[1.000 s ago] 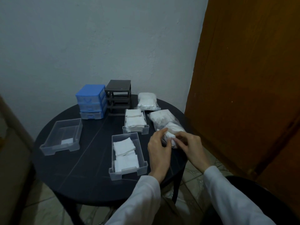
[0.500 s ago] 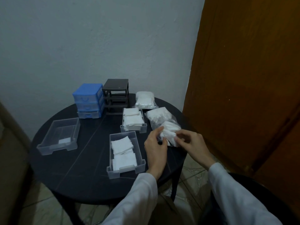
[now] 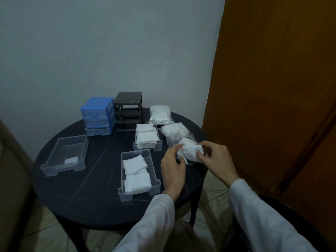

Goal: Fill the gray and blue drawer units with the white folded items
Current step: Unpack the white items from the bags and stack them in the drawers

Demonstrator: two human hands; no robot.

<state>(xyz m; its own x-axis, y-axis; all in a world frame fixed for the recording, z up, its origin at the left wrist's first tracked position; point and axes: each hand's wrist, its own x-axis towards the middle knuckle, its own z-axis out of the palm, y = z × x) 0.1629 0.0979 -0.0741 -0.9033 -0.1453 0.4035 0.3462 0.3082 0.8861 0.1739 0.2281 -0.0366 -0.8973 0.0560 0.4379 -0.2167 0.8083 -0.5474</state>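
White crumpled folded item (image 3: 190, 153) between hands

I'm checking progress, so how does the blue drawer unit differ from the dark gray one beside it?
The blue drawer unit has its drawers in place, the bottom one slightly out; the gray drawer unit is a bare frame with open slots. Both stand side by side at the table's far edge.

Bare tabletop (image 3: 94, 193) runs from 6 to 8 o'clock, and a diagonal lane stays free between the near-empty clear drawer (image 3: 65, 155) at 9 and the filled drawer (image 3: 139, 174) at centre. At 12 the blue drawer unit (image 3: 98, 118) and gray frame (image 3: 128, 110) stand side by side. Another filled drawer (image 3: 147, 138) and plastic bags (image 3: 173, 132) crowd 1 to 3. The wooden door (image 3: 272, 88) walls off the right.
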